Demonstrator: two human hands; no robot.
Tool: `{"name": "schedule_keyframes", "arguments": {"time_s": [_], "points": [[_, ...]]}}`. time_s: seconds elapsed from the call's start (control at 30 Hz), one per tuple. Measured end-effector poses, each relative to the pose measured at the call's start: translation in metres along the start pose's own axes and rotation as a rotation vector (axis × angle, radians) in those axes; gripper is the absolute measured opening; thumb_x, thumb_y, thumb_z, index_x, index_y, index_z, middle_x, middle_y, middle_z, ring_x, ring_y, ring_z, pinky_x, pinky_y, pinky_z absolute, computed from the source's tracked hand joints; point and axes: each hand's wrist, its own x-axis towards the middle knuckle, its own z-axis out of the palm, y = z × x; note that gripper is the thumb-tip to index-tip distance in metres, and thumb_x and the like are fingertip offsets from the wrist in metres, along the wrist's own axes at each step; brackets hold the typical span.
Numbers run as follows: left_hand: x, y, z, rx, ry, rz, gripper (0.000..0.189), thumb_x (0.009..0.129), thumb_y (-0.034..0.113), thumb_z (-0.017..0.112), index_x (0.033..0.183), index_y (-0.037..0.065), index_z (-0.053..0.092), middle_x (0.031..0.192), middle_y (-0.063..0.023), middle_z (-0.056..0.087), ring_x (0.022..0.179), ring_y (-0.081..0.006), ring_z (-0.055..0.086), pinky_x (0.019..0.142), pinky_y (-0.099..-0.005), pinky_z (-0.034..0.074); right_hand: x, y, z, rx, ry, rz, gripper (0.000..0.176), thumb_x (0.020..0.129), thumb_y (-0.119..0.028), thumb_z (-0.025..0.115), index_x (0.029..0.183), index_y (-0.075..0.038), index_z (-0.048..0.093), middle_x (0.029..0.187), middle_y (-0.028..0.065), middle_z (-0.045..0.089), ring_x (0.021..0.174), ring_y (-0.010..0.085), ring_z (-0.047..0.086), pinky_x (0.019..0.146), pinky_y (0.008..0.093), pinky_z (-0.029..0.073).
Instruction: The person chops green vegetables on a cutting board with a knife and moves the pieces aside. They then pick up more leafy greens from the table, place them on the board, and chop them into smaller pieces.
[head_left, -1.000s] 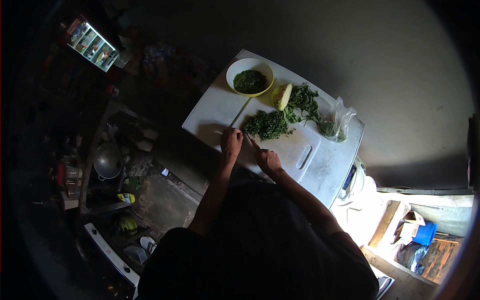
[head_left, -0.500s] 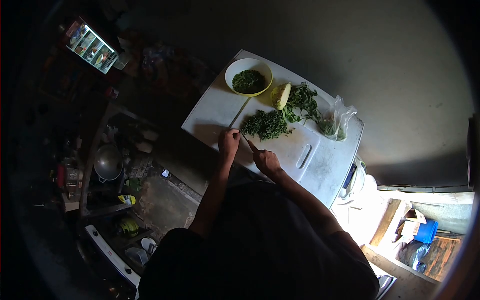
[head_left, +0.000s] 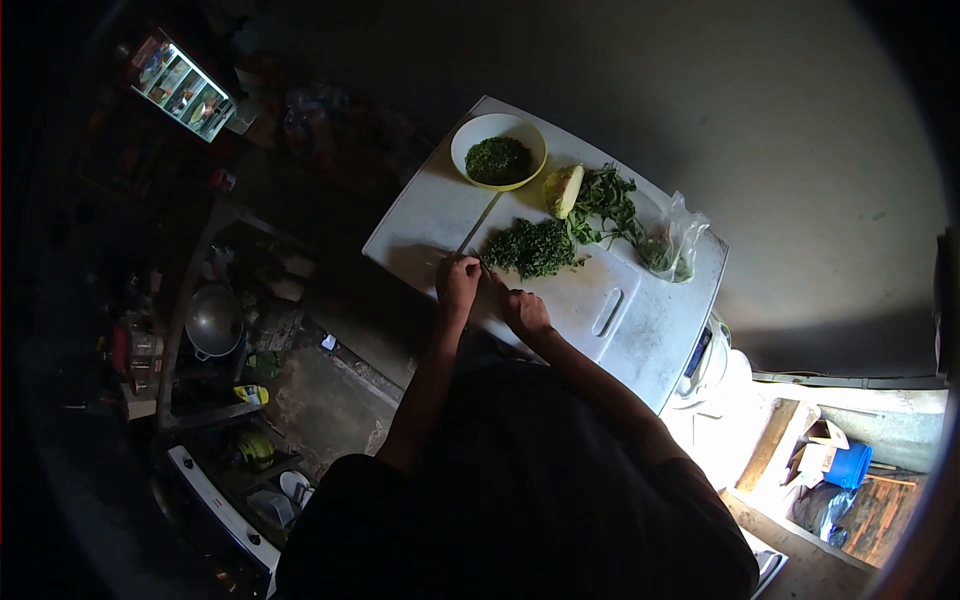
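A white cutting board (head_left: 575,305) lies on the table, with a heap of chopped greens (head_left: 535,248) on it. My right hand (head_left: 525,312) is wrapped round the handle of a knife (head_left: 492,279) at the board's near side. At the knife's tip, my left hand (head_left: 459,280) is closed, its fingertips pinched together; what they hold is too small to tell. Beyond the heap are a pale, yellowish-green vegetable (head_left: 564,191) and leafy stems (head_left: 607,200). A bowl (head_left: 500,124) of finely cut greens stands at the far left of the table.
A clear plastic bag (head_left: 680,240) with greens lies on the table's right part (head_left: 682,310). A wall is behind the table. Down left are a metal pan (head_left: 214,321) and a stove (head_left: 222,510). A blue container (head_left: 849,464) stands at the lower right.
My right hand has moved slightly up and left, closer to my left hand, bringing the knife with it. My left hand has barely moved.
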Motion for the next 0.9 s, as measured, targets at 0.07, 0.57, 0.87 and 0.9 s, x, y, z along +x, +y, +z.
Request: {"name": "schedule_keyframes", "arguments": {"time_s": [0.07,0.57,0.87,0.9], "points": [[0.002,-0.003,0.000,0.054,0.017,0.053,0.010,0.082,0.017,0.071,0.086,0.008,0.071,0.087,-0.0129,0.068,0.084,-0.0345,0.063,0.074,-0.0437,0.050,0.000,0.007,0.009,0.095,-0.012,0.120,0.021,0.091,-0.019,0.048,0.095,-0.004,0.062,0.085,0.0217,0.065,0.077,0.0432,0.064,0.075,0.0534,0.051],[-0.002,0.009,-0.001,0.106,0.035,0.101,0.008,0.082,0.018,0.069,0.080,0.011,0.067,0.083,-0.0114,0.063,0.087,-0.0330,0.060,0.077,-0.0443,0.048,-0.009,-0.021,-0.045,-0.064,-0.146,0.065,0.061,0.090,-0.013,0.047,0.150,-0.015,0.036,0.078,0.0182,0.067,0.069,0.0399,0.066,0.065,0.0514,0.053],[0.000,0.006,-0.003,-0.074,-0.030,-0.078,0.013,0.082,0.020,0.070,0.089,0.010,0.074,0.079,-0.0151,0.069,0.077,-0.0365,0.066,0.070,-0.0446,0.052,-0.010,-0.025,-0.046,-0.096,-0.196,0.057,0.062,0.090,-0.010,0.047,0.151,-0.014,0.035,0.076,0.0157,0.067,0.067,0.0382,0.066,0.062,0.0500,0.054],[0.000,0.004,-0.001,-0.087,-0.032,-0.066,0.012,0.082,0.020,0.070,0.088,0.010,0.074,0.079,-0.0146,0.069,0.077,-0.0357,0.066,0.070,-0.0438,0.052,-0.010,-0.027,-0.046,-0.097,-0.196,0.055,0.062,0.090,-0.010,0.047,0.151,-0.014,0.035,0.076,0.0157,0.067,0.067,0.0382,0.066,0.062,0.0500,0.054]]}}
